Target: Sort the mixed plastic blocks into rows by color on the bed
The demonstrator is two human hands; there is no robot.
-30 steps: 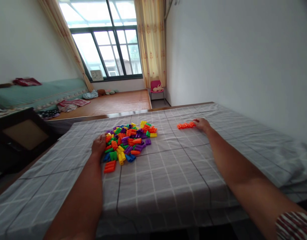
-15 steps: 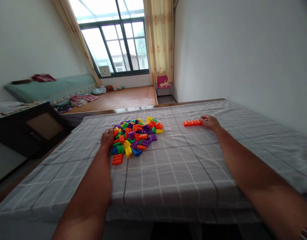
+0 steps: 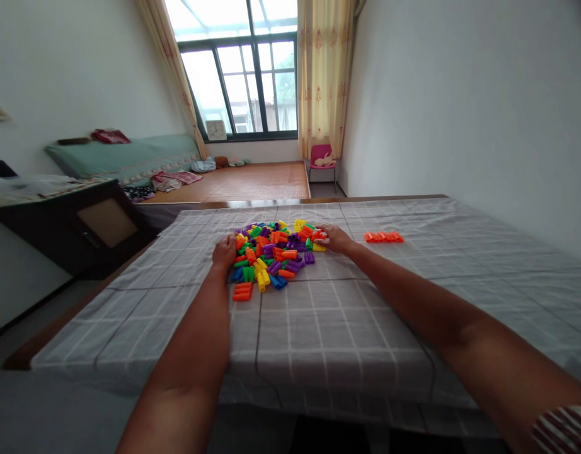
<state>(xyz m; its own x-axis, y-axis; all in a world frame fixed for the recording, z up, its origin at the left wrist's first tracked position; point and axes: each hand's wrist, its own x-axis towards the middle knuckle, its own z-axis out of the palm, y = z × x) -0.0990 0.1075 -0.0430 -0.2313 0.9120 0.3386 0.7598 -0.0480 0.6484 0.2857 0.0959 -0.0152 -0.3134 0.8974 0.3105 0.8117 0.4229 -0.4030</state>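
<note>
A pile of plastic building blocks (image 3: pixel 274 252) in orange, purple, green, yellow and blue lies on the cloth, each block shaped like tubes joined side by side. My left hand (image 3: pixel 224 250) rests against the pile's left edge by an orange block (image 3: pixel 241 242), its fingers loosely bent but not closed round anything I can see. At the pile's right edge, my right hand (image 3: pixel 335 239) has its thumb and fingers apart around orange blocks (image 3: pixel 307 234). Farther right lies a row of orange blocks (image 3: pixel 384 237), apart from both hands. One orange block (image 3: pixel 242 291) sits at the pile's near side.
A grey checked cloth (image 3: pixel 328 321) covers the table, whose near edge drops off in front of me. Beyond stand a low wooden platform (image 3: pixel 266 180), a pink chair (image 3: pixel 322 154) and a window. A dark cabinet (image 3: pixel 96 214) is at left, a white wall at right.
My right hand has left the row of orange blocks and moved left to the pile. My left hand stays at the pile's left edge. The camera view has shifted slightly left.
</note>
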